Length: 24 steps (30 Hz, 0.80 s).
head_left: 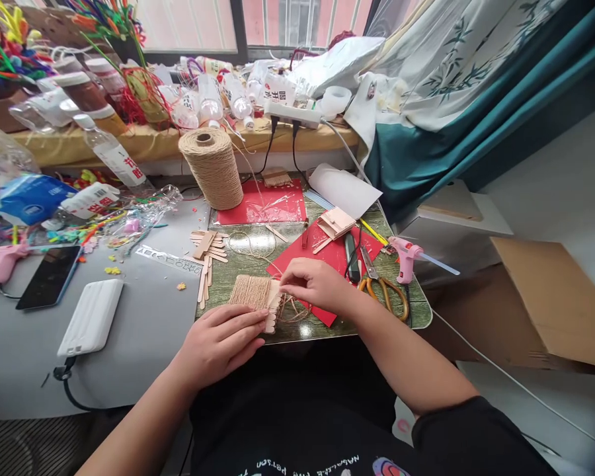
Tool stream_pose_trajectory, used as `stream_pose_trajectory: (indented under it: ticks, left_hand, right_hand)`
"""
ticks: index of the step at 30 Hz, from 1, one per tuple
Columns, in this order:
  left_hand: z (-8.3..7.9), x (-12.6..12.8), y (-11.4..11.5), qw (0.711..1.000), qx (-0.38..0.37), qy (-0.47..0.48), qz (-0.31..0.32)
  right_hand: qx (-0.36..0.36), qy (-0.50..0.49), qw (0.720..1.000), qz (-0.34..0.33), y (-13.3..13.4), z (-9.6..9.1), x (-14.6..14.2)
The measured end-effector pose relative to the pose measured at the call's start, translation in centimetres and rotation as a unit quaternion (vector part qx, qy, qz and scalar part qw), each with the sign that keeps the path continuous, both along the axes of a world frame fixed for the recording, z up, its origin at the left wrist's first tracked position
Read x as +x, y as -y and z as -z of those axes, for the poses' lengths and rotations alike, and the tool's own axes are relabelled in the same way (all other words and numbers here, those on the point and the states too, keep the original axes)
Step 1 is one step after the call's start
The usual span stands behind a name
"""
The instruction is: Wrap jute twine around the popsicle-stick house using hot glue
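A panel of craft sticks, wrapped over much of its length with jute twine (250,289), lies at the table's front edge; scalloped bare stick ends (272,320) show at its right. Across its near side lies my left hand (227,336), fingers together on top and thumb at the lower edge, holding it. My right hand (311,284) is closed in a pinch at the panel's upper right corner, where a strand of twine runs in; the fingertips partly hide it. Loose twine (296,311) coils under that hand. The big twine spool (211,168) stands upright farther back.
Loose craft sticks (209,248) and a letter stencil ruler (170,259) lie left. On the right are a small stick box (336,223), a utility knife (352,256), scissors (385,291) and a pink glue gun (405,258). A power bank (90,316) and phone (49,277) sit far left.
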<state>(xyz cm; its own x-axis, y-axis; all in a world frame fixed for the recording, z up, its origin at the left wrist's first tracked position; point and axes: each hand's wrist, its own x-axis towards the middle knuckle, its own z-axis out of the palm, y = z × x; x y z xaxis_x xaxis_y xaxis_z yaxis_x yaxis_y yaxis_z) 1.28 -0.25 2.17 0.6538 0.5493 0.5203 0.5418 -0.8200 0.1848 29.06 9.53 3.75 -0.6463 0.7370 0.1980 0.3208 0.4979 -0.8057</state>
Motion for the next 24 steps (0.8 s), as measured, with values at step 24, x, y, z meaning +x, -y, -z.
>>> stream_pose_trajectory:
  ticks: [24]
  left_hand:
    - [0.5, 0.3, -0.3, 1.0, -0.008, 0.029, 0.003]
  right_hand:
    - [0.0, -0.065, 0.77, 0.635, 1.1, 8.4, 19.7]
